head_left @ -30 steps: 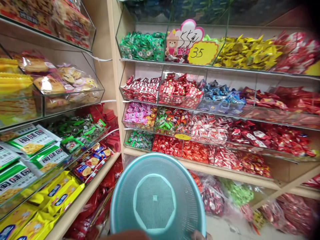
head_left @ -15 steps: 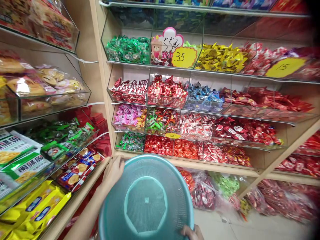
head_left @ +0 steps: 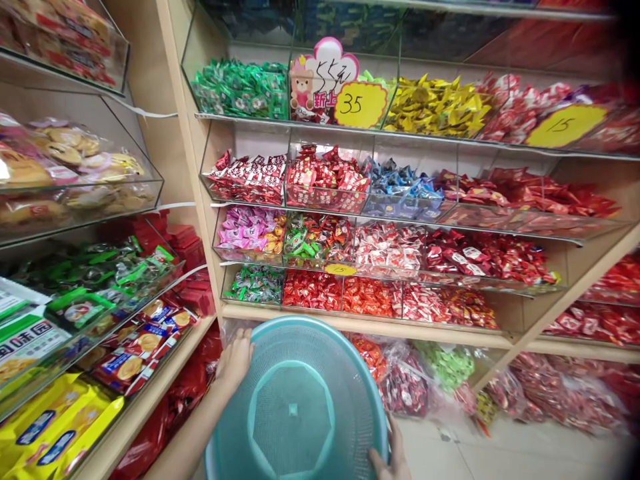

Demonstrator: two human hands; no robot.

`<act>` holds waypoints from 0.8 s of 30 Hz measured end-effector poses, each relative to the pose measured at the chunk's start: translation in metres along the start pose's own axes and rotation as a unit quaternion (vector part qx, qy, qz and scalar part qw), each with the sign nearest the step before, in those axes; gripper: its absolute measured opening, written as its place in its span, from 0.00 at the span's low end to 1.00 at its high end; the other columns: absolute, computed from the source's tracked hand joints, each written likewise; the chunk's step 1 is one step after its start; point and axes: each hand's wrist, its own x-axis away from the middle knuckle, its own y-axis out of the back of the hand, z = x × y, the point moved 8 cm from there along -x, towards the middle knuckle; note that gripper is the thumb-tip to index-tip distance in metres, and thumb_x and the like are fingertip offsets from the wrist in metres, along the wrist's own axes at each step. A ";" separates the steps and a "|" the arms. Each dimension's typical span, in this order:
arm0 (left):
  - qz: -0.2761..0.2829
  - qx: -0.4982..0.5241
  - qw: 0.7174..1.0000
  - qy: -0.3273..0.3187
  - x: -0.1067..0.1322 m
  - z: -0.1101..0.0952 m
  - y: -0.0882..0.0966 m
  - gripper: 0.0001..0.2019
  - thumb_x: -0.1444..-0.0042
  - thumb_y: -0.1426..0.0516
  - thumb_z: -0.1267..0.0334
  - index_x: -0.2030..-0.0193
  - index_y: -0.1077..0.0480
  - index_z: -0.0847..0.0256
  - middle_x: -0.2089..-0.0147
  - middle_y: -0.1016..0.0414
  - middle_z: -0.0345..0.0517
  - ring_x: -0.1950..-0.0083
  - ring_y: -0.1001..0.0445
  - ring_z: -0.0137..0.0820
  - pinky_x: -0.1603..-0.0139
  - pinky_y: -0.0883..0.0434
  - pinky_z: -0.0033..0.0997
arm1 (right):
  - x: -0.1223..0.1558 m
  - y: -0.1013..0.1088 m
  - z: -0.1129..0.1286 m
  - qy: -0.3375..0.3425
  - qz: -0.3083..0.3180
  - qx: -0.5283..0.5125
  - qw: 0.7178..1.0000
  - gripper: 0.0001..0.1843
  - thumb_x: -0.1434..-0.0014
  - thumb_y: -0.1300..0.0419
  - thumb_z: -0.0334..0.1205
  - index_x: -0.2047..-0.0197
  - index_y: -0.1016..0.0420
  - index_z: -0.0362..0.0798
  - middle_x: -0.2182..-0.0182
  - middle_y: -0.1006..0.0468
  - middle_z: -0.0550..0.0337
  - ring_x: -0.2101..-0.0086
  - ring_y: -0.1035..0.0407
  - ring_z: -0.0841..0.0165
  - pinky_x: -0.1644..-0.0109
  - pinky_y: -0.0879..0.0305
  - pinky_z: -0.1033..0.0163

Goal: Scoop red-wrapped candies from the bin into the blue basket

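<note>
A round teal mesh basket (head_left: 295,407) is held low in front of me, its inside bare. My left hand (head_left: 234,363) grips the basket's left rim, fingers curled over the edge. My right hand (head_left: 393,457) clasps the rim at the lower right, only partly in view at the frame's bottom. Straight ahead stand clear bins of wrapped candy: green (head_left: 240,87), yellow (head_left: 435,103), red (head_left: 325,177), blue (head_left: 405,190) and pink (head_left: 250,230).
A yellow price tag reading 35 (head_left: 361,105) hangs on the top bin. Shelves on the left carry biscuit packs (head_left: 135,350) and pastries (head_left: 75,167). Bagged sweets (head_left: 415,383) lie under the bottom shelf on the tiled floor (head_left: 500,453).
The view has swung right and closer to the candy shelf. My left hand came up onto the basket's left rim, and my right hand shows more at the lower right rim.
</note>
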 end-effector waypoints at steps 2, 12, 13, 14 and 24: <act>-0.004 0.003 1.000 -0.004 0.001 0.001 0.000 0.18 0.38 0.61 0.65 0.44 0.42 0.63 0.46 0.34 0.58 0.55 0.26 0.38 0.61 0.30 0.36 | -0.014 0.001 0.011 0.082 -0.004 0.026 0.996 0.39 0.58 0.46 0.44 0.41 0.45 0.42 0.45 0.33 0.47 0.45 0.38 0.57 0.42 0.41 0.59; 0.034 0.009 0.999 -0.034 -0.009 0.015 0.000 0.20 0.40 0.55 0.66 0.42 0.41 0.63 0.45 0.31 0.59 0.49 0.27 0.41 0.55 0.30 0.37 | -0.095 -0.057 0.125 0.198 0.102 0.330 0.917 0.30 0.47 0.51 0.35 0.40 0.41 0.39 0.46 0.31 0.45 0.45 0.37 0.61 0.42 0.44 0.60; 0.040 0.008 0.999 -0.033 -0.008 0.019 -0.001 0.20 0.41 0.54 0.66 0.42 0.40 0.63 0.48 0.29 0.59 0.50 0.26 0.41 0.55 0.30 0.38 | -0.095 -0.064 0.134 0.197 0.106 0.369 0.902 0.30 0.46 0.51 0.35 0.39 0.42 0.40 0.47 0.30 0.45 0.46 0.36 0.60 0.43 0.43 0.59; 0.044 0.007 0.999 -0.031 -0.007 0.022 -0.002 0.19 0.41 0.54 0.65 0.43 0.40 0.64 0.49 0.27 0.59 0.50 0.26 0.42 0.56 0.29 0.38 | -0.093 -0.068 0.141 0.199 0.107 0.403 0.887 0.31 0.45 0.52 0.35 0.38 0.43 0.40 0.47 0.30 0.44 0.46 0.36 0.60 0.44 0.43 0.58; 0.028 -0.001 1.000 -0.010 0.012 0.037 -0.007 0.23 0.39 0.59 0.60 0.38 0.45 0.64 0.53 0.24 0.61 0.53 0.24 0.46 0.57 0.30 0.42 | -0.062 -0.071 0.159 0.256 0.060 0.499 0.826 0.33 0.42 0.52 0.36 0.34 0.52 0.39 0.46 0.34 0.42 0.48 0.37 0.54 0.46 0.41 0.55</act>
